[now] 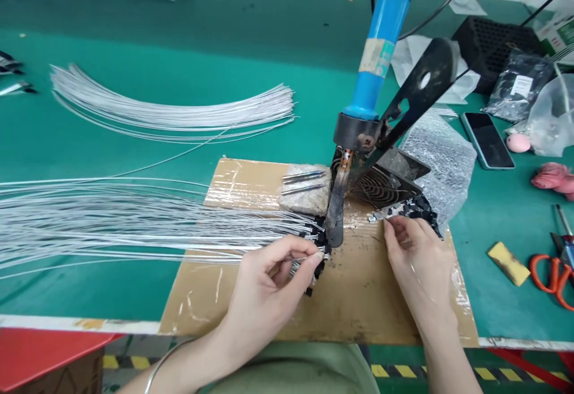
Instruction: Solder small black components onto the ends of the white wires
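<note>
My left hand (280,286) is closed, thumb and forefinger pinched on a thin white wire near its end. Under and beside it lies a spread bundle of white wires (147,220), whose right ends carry small black pieces (319,235). My right hand (419,262) is closed too, its fingertips together at the edge of a pile of small black parts (419,208); whatever sits between them is too small to make out. Between the hands, a blue-handled soldering iron (370,77) points down in a black metal stand (415,98), its tip just above the brown board (359,298).
A pale block (305,194) with metal rods on it stands left of the iron. Farther back lies another white wire bundle (174,107). To the right are a phone (488,140), bubble wrap (443,155), a yellow sponge (509,262) and orange-handled scissors (553,277).
</note>
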Action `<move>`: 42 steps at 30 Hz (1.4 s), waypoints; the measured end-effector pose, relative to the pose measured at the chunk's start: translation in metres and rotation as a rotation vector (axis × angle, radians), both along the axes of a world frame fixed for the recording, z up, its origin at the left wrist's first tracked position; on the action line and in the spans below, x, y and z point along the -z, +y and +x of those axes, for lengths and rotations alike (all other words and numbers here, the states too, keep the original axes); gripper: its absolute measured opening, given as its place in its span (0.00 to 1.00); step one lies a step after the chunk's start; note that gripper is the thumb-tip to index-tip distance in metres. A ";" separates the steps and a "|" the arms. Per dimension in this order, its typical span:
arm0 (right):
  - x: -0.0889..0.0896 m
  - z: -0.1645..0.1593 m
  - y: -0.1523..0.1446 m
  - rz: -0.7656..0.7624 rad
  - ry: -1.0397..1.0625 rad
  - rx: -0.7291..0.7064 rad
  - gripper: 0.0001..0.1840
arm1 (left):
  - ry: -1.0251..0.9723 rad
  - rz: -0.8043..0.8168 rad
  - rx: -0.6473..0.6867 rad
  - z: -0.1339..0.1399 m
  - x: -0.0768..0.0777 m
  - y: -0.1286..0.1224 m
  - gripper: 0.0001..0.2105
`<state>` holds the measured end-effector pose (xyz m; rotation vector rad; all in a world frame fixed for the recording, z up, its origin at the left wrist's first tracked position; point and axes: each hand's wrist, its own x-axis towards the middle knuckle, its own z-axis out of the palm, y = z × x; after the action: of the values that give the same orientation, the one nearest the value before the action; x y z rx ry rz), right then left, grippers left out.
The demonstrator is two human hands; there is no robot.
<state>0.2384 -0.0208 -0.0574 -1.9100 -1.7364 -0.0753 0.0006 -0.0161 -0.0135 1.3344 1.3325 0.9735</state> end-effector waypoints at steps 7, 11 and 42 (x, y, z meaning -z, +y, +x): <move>-0.007 -0.002 -0.009 0.103 -0.042 -0.201 0.07 | 0.025 -0.059 -0.007 -0.003 0.003 -0.003 0.08; -0.010 -0.004 -0.002 0.140 -0.143 -0.366 0.09 | 0.033 -0.070 -0.004 -0.006 0.007 -0.006 0.07; -0.024 -0.042 -0.027 -0.066 0.962 0.103 0.05 | 0.063 -0.123 0.036 -0.008 0.011 -0.003 0.09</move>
<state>0.1961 -0.0482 -0.0338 -1.6376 -0.9830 0.7446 -0.0076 -0.0196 -0.0248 1.2994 1.3885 0.8181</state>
